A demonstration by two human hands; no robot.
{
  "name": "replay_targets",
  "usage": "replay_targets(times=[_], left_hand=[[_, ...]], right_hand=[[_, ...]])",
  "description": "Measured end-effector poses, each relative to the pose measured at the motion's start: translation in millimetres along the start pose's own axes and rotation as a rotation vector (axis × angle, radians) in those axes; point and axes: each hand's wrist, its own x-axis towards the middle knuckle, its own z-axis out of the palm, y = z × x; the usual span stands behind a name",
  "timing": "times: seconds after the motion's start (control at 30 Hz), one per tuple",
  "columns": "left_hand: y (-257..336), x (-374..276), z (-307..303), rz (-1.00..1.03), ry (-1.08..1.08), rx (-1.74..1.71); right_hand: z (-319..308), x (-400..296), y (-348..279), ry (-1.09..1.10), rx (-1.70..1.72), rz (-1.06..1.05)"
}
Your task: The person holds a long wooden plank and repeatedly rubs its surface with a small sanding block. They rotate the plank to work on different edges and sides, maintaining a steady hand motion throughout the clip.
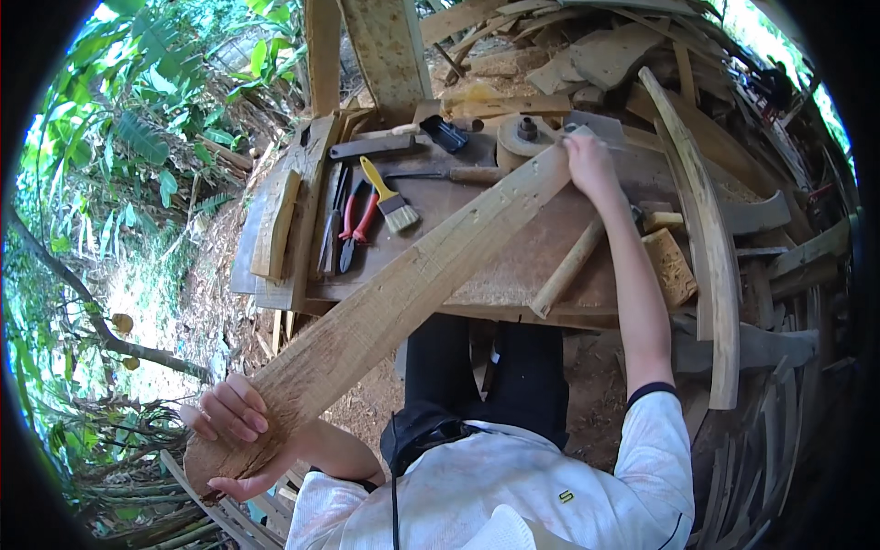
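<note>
A long wooden board (412, 275) slants across the view above my lap and the workbench (481, 234). My left hand (237, 433) grips its wide, rough lower end, fingers over the top and thumb at the edge. My right hand (590, 161) is closed around the narrow upper end. Beyond the board on the bench lie a paintbrush with a yellow handle (386, 194), red-handled pliers (356, 230) and a tool with a wooden handle (476, 174). A hammer's wooden handle (570, 265) lies near my right forearm.
A black plastic tray (443, 133) and a round wooden block with a metal nut (526, 136) stand at the bench's back. Long curved wood pieces (708, 240) lean at the right, beside a wood block (668, 267). Wood scraps (612, 55) are piled behind; plants grow at left.
</note>
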Motion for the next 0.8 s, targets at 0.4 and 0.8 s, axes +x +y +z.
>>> replay_targets(times=[0.4, 0.8], left_hand=[[-9.0, -0.5, 2.4, -0.005, 0.027, -0.063], [-1.5, -2.6, 0.3, 0.002, 0.022, -0.027]], right_hand=[[-0.1, 34.8, 64.0, -0.004, -0.168, 0.113], [27.1, 39.1, 66.1, -0.048, -0.158, 0.126]])
